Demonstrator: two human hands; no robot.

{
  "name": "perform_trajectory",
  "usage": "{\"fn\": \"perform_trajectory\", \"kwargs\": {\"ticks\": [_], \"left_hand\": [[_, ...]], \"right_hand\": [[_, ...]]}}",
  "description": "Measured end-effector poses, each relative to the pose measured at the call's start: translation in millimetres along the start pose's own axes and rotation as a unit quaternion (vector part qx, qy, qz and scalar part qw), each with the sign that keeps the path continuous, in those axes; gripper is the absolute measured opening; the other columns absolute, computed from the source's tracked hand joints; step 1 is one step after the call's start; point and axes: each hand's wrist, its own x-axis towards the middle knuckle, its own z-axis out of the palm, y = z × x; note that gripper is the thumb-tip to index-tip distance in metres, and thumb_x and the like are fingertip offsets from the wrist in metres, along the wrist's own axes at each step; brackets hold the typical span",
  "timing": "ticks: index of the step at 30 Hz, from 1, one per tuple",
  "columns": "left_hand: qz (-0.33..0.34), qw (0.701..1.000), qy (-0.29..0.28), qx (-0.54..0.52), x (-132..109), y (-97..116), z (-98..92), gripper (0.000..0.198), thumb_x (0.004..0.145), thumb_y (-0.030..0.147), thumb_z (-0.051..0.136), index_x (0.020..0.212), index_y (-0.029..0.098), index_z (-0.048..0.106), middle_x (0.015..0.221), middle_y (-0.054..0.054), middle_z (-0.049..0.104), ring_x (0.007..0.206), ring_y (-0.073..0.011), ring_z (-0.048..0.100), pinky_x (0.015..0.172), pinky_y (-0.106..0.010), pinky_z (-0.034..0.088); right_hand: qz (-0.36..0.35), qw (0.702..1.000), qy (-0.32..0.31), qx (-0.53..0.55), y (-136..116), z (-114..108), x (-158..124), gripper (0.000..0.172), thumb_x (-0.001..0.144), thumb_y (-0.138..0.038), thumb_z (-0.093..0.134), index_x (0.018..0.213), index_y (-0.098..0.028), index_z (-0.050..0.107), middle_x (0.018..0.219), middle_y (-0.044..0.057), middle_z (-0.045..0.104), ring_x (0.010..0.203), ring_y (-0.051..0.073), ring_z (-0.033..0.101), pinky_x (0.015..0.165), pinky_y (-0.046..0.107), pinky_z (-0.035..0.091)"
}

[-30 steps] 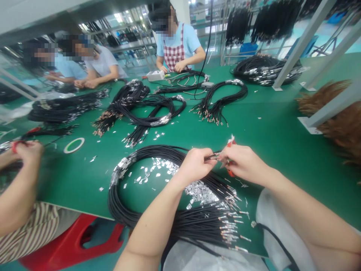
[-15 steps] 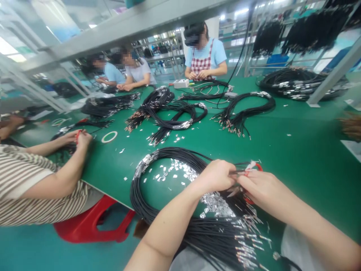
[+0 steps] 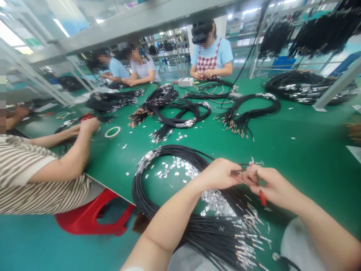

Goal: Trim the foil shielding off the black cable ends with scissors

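Observation:
My left hand (image 3: 224,174) is closed in a pinch on the end of a black cable (image 3: 236,172) above the pile. My right hand (image 3: 267,182) meets its fingertips, with thumb and finger at the same cable end. Red-handled scissors (image 3: 263,198) sit in my right palm, one handle showing below the fingers; their blades are mostly hidden. Around and below the hands lies a coiled bundle of black cables (image 3: 138,188), banded with silver labels (image 3: 149,157), its stripped ends (image 3: 245,244) fanned toward me. Silver foil scraps (image 3: 216,203) are heaped inside the coil.
More cable bundles (image 3: 180,120) lie across the green table (image 3: 310,158). A roll of tape (image 3: 112,131) is at the left. A co-worker in a striped shirt (image 3: 64,165) sits there near a red stool (image 3: 93,218). A metal post (image 3: 335,84) stands at the right.
My right hand has turned and its fingers have opened somewhat from the scissors' grip; the red handle now hangs lower. My left hand stays nearly in place. The view has shifted slightly.

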Motion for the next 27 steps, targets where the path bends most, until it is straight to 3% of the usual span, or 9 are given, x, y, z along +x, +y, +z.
{"fn": "perform_trajectory", "kwargs": {"ticks": [2,6,10,15,17,20,24,27], "left_hand": [[0.030,0.999,0.027,-0.024,0,-2,1.4,0.017,0.076,0.026,0.057,0.063,0.015,0.058,0.056,0.004,0.051,0.054,-0.0075,0.039,0.052,-0.020,0.031],[0.069,0.992,0.101,0.013,0,-4,5.8,0.016,0.079,0.023,0.056,0.065,0.016,0.060,0.060,0.001,0.058,0.055,-0.0087,0.046,0.054,-0.021,0.035],[0.123,0.971,0.190,0.082,2,-3,13.7,0.017,0.083,0.019,0.051,0.070,0.016,0.061,0.067,-0.002,0.063,0.061,-0.0104,0.054,0.058,-0.022,0.040],[0.157,0.921,0.276,0.226,1,-4,21.8,0.019,0.085,0.016,0.047,0.072,0.015,0.062,0.064,-0.003,0.061,0.058,-0.0102,0.054,0.053,-0.021,0.039],[0.152,0.908,0.286,0.265,1,-8,22.5,0.020,0.084,0.014,0.046,0.071,0.016,0.061,0.063,-0.002,0.059,0.056,-0.0101,0.052,0.051,-0.021,0.037],[0.123,0.914,0.291,0.254,4,-14,20.6,0.019,0.082,0.011,0.047,0.069,0.015,0.060,0.064,-0.002,0.059,0.057,-0.0103,0.052,0.052,-0.021,0.036],[0.038,0.960,0.274,0.047,7,-16,12.9,0.012,0.078,0.018,0.055,0.066,0.016,0.058,0.060,0.001,0.058,0.055,-0.0086,0.049,0.053,-0.021,0.037],[-0.035,0.964,0.233,-0.125,7,-10,4.6,0.013,0.078,0.025,0.057,0.067,0.016,0.058,0.057,0.004,0.055,0.052,-0.0073,0.045,0.052,-0.020,0.036]], "right_hand": [[0.084,0.975,0.015,0.203,8,1,4,0.028,0.074,-0.016,0.059,0.066,-0.022,0.033,0.065,-0.002,0.054,0.060,0.014,0.055,0.058,0.027,0.044],[0.191,0.851,0.023,0.489,17,9,10,0.039,0.068,-0.019,0.070,0.067,-0.022,0.031,0.060,-0.004,0.057,0.050,0.012,0.055,0.051,0.027,0.047],[0.207,0.761,0.048,0.613,20,19,13,0.036,0.064,-0.013,0.072,0.066,-0.021,0.037,0.052,-0.008,0.052,0.046,0.008,0.049,0.050,0.024,0.048],[0.213,0.706,0.113,0.666,15,27,17,0.037,0.062,-0.011,0.073,0.063,-0.020,0.037,0.052,-0.007,0.053,0.045,0.006,0.047,0.049,0.021,0.045],[0.213,0.705,0.140,0.662,8,25,17,0.038,0.062,-0.009,0.072,0.062,-0.019,0.036,0.052,-0.007,0.053,0.045,0.006,0.046,0.049,0.020,0.044],[0.177,0.736,0.150,0.636,-8,13,11,0.034,0.066,-0.010,0.069,0.065,-0.020,0.037,0.055,-0.006,0.055,0.048,0.007,0.050,0.051,0.021,0.043],[0.105,0.817,0.134,0.551,-35,-1,-1,0.030,0.073,-0.014,0.065,0.069,-0.022,0.036,0.059,-0.006,0.057,0.053,0.012,0.059,0.051,0.025,0.044],[0.127,0.900,0.086,0.408,-41,12,-4,0.028,0.073,-0.015,0.065,0.068,-0.022,0.038,0.060,-0.005,0.059,0.053,0.014,0.059,0.051,0.027,0.044]]}}
